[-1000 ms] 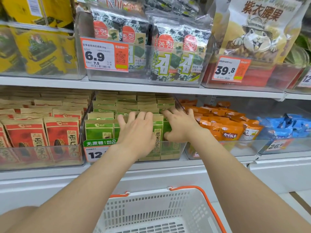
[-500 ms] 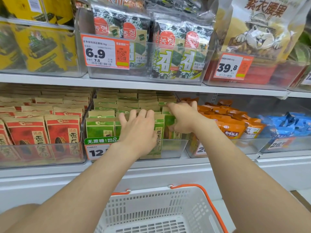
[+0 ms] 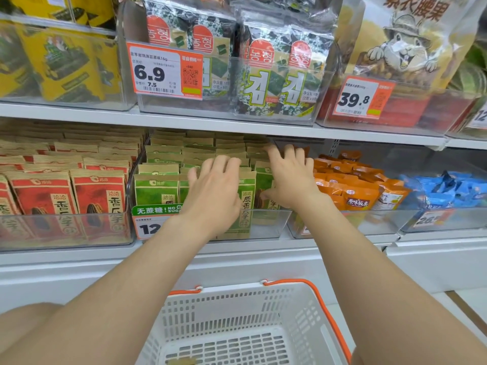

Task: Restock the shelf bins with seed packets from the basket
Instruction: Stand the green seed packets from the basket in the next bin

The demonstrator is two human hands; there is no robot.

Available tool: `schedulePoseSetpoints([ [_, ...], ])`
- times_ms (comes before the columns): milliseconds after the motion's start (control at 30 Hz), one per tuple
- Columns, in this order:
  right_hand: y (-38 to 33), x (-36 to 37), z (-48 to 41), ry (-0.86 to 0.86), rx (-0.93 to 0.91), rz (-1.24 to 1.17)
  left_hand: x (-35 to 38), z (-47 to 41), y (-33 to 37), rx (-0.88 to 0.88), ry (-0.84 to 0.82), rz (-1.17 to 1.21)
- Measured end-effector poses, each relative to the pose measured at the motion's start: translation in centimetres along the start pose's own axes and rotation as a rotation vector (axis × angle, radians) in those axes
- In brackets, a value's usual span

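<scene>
Nearest the camera, a white slotted basket [image 3: 297,312] with orange handles sits below the shelf front. Most of its floor shows bare, and a small brownish item at the bottom edge of the view is too cut off to identify. Both bare forearms reach over the basket to the lower shelf [image 3: 79,255]. The left hand [image 3: 213,196] lies flat against the front row of green seed packets [image 3: 155,191] in the clear bin [image 3: 266,223] at the middle of the shelf's front edge. Its fingers are straight and slightly spread, tips over the packet tops, gripping nothing. The right hand [image 3: 290,180] is at the bin's right side with fingers extended and fanned over the tops of the rear rows. Its thumb points down against the face of a green packet, and no packet is closed in the hand. The green packets stand upright in rows running from the bin's front wall to the back. Red seed packets [image 3: 97,196] fill the bin to the left; orange packets [image 3: 353,196] and blue packets [image 3: 442,185] fill bins to the right. On the upper shelf stand seaweed packs [image 3: 276,83] behind a 6.9 price tag [image 3: 164,71].
</scene>
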State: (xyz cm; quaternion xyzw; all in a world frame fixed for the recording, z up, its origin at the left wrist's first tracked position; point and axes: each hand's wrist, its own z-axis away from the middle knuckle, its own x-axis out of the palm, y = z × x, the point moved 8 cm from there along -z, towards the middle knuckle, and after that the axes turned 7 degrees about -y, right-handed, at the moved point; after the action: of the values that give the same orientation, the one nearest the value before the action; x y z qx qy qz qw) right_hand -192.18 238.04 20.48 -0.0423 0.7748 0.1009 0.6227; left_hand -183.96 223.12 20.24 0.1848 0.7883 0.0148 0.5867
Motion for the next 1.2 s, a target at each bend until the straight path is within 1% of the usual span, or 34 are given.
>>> schedulePoseSetpoints([
  [133, -1.0, -3.2, 3.5, 0.354, -0.053, -0.137, -1.0, 1.2, 0.1, 0.047, 0.147, -0.017],
  [200, -2.4, -4.2, 5.3, 0.434, -0.124, -0.188, -1.5, 2.1, 0.2, 0.058, 0.200, -0.086],
  [233, -3.4, -4.4, 6.1, 0.430, -0.175, -0.190, -1.8, 2.5, 0.1, 0.054, 0.209, -0.129],
  [267, -4.5, -4.3, 6.9, 0.388, -0.227, -0.195, -1.8, 3.0, -0.1, 0.042, 0.187, -0.170],
  [300, -5.5, -3.6, 7.6, 0.311, -0.263, -0.192, -1.7, 3.4, -0.5, 0.019, 0.129, -0.193],
  [333, -6.5, -2.5, 8.1, 0.203, -0.287, -0.172, -1.3, 3.8, -1.2, -0.016, 0.036, -0.186],
  [433, -9.8, 2.1, 10.3, -0.100, -0.378, -0.055, 1.4, 6.0, -3.3, -0.103, -0.321, -0.188],
  [533, -13.1, 8.1, 13.0, -0.380, -0.457, -0.008, 5.0, 8.7, -4.7, -0.068, -0.574, -0.291],
  [600, -15.1, 12.0, 14.9, -0.514, -0.482, -0.034, 8.1, 10.7, -5.7, -0.036, -0.750, -0.286],
  [667, -16.9, 15.8, 16.9, -0.622, -0.467, -0.079, 11.0, 12.8, -6.8, -0.019, -0.917, -0.261],
  [733, -18.8, 20.5, 19.3, -0.763, -0.454, -0.118, 13.4, 14.7, -7.7, -0.007, -1.032, -0.247],
  [800, -20.9, 24.9, 21.8, -0.894, -0.476, -0.128, 14.8, 16.3, -8.6, -0.012, -1.098, -0.270],
  [867, -22.8, 28.5, 24.4, -1.028, -0.499, -0.163, 15.5, 17.3, -9.3, -0.028, -1.118, -0.298],
  [933, -24.5, 31.2, 27.4, -1.201, -0.536, -0.243, 16.2, 17.9, -10.0, -0.034, -1.128, -0.310],
  [1000, -25.9, 33.0, 29.8, -1.294, -0.521, -0.325, 17.0, 18.3, -10.7, -0.044, -1.138, -0.304],
  [1067, -26.8, 34.6, 31.1, -1.268, -0.529, -0.312, 17.5, 18.4, -11.2, -0.045, -1.137, -0.292],
  [1200, -27.6, 35.1, 31.1, -1.084, -0.605, -0.155, 17.9, 18.1, -11.3, -0.034, -1.114, -0.272],
])
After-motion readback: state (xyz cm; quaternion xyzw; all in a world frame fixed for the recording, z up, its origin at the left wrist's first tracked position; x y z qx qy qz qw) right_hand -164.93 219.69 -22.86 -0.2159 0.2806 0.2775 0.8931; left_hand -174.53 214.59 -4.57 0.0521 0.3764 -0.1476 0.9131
